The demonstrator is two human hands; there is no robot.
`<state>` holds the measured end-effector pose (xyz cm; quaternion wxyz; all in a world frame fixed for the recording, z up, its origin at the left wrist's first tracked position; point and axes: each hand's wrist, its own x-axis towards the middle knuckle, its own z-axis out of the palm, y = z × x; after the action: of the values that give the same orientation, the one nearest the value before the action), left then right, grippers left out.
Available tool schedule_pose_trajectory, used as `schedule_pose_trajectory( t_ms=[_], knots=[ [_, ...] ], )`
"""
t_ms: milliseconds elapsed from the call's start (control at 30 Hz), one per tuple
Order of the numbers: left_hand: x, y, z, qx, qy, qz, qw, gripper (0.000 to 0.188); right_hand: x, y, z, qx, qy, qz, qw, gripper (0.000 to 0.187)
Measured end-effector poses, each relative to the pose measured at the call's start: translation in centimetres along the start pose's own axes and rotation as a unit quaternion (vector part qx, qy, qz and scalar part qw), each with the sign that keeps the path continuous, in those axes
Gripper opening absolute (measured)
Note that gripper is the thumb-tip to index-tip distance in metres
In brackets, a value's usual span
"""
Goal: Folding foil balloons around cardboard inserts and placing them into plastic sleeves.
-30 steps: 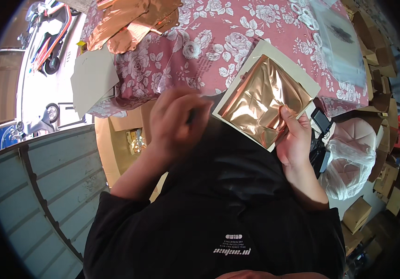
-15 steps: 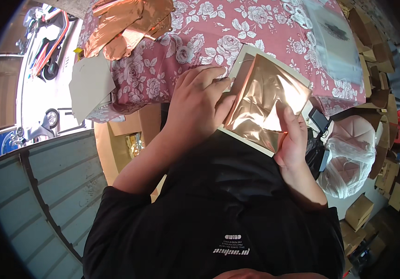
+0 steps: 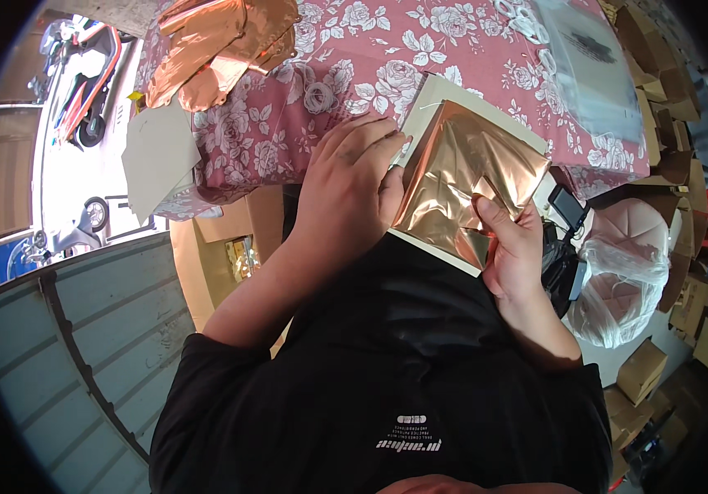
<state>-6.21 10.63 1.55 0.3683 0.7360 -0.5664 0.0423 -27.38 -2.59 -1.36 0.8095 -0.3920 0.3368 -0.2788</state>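
Head: held foil [image 3: 444, 181] near floral tablecloth [image 3: 345, 45]; boxes [image 3: 641, 370] right.

White lettering [image 3: 408, 446], small above large | upside down | black shirt [image 3: 354, 387]

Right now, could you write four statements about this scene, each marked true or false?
1. The right hand grips shiny copper-coloured foil lying over a pale, flat card. True.
2. The left hand is to the right of that card. False: it is at the card's left edge.
3. Orange-copper foil pieces lie on the left of the pink, white-flowered tablecloth. True.
4. Clear, flat plastic lies on that tablecloth's left. False: it lies on the right.
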Motion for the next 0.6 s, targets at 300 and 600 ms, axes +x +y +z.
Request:
schedule_pose_trajectory(
  t_ms=[300, 600],
  knots=[
    [0.3, -0.3, 0.0, -0.045, -0.004, -0.01, 0.999, 0.042, -0.1, -0.5, 1.1, 0.002, -0.03, -0.011, 0.999, 0.053],
    [-0.2, -0.6, 0.2, -0.036, -0.004, 0.005, 0.999, 0.034, -0.2, -0.8, 1.6, -0.015, -0.01, -0.021, 1.0, 0.057]
  ],
)
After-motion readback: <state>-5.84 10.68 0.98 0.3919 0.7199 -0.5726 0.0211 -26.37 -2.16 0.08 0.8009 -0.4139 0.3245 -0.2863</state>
